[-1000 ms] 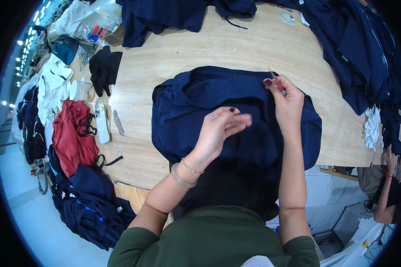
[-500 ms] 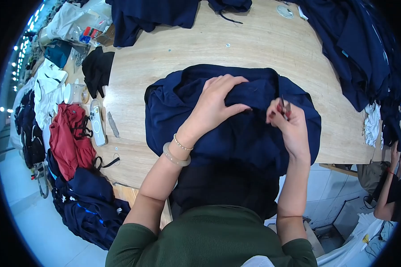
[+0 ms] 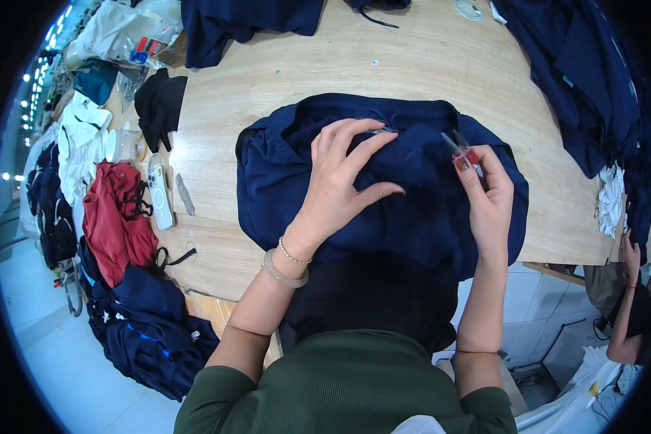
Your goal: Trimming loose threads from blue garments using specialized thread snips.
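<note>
A dark navy garment (image 3: 405, 224) with a gathered, elastic-looking waistband lies bunched in front of me at the table edge. My left hand (image 3: 336, 173) rests on its upper middle, fingers curved and spread, thumb well apart. A small pale strip, perhaps a label, shows beside those fingertips. Small thread snips (image 3: 465, 157) with red grips are held in my right hand (image 3: 492, 202) over the garment's right side. Their blades point up and to the left, apart from my left hand.
Left on the wooden table (image 3: 267, 79) are a phone (image 3: 160, 197), a grey narrow strip (image 3: 184, 195), red clothing (image 3: 116, 224) and black cloth (image 3: 160, 108). More navy clothing (image 3: 571, 72) lies at the right. Another person's arm (image 3: 624, 311) shows at the right edge.
My right hand has moved slightly right and turned, the snips now pointing up-left. My left fingers have spread and shifted slightly left on the garment.
</note>
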The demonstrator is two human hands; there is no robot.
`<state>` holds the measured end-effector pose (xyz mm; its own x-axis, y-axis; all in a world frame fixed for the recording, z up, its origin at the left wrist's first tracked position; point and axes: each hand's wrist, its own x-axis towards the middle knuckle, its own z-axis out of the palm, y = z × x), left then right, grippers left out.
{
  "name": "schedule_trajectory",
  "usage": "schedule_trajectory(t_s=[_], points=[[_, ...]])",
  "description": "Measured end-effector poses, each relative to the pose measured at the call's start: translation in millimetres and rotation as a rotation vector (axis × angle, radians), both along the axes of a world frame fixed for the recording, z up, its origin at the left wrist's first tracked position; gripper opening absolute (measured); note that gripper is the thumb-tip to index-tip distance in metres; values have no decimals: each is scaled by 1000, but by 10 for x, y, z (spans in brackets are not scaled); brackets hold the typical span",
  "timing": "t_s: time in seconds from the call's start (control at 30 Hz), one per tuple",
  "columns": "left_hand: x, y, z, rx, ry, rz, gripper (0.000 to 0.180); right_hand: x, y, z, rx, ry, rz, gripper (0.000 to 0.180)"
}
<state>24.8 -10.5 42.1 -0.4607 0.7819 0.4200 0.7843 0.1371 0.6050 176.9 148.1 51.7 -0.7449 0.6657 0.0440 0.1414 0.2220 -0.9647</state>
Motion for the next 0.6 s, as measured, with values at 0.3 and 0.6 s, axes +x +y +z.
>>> schedule_trajectory(t_s=[0.3, 0.6], points=[[-49, 367, 85, -60, 32, -54, 32, -88, -19, -226, -430, 194, -71, 17], [-84, 125, -155, 238, -686, -127, 12, 10, 65, -201, -358, 125, -86, 23]])
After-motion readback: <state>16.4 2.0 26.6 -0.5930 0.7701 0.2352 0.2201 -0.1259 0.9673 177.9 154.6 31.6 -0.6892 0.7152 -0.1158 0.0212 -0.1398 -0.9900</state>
